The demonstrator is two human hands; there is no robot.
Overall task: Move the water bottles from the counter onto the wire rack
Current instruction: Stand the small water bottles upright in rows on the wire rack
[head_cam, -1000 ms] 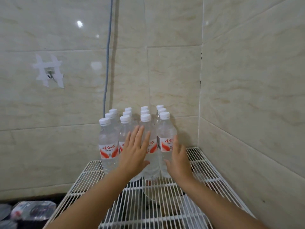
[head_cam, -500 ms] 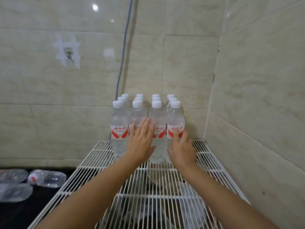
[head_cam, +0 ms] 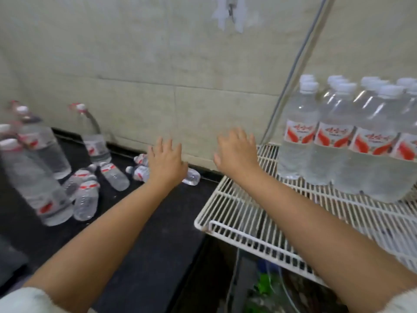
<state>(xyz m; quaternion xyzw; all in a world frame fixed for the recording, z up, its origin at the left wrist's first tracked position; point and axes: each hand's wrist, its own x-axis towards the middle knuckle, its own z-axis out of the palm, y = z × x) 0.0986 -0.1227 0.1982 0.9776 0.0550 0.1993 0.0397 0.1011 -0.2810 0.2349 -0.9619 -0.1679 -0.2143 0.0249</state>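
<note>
Several small clear water bottles (head_cam: 334, 141) with white caps and red labels stand packed together on the white wire rack (head_cam: 237, 213) at the right. More small bottles (head_cam: 86, 197) lie on their sides on the black counter (head_cam: 140, 240) at the left. My left hand (head_cam: 165, 160) hovers open over the counter, just above one lying bottle (head_cam: 190, 176) by the wall. My right hand (head_cam: 237, 151) is open in the air over the rack's left corner, empty and apart from the standing bottles.
Big water bottles (head_cam: 33, 184) stand at the counter's left edge, another (head_cam: 94, 141) by the tiled wall. A grey cable (head_cam: 293, 71) runs down the wall behind the rack. Below the rack there is dim clutter.
Both hands have left the standing bottles on the rack and swung left toward the counter. The view has turned left and down, so the lying bottles show.
</note>
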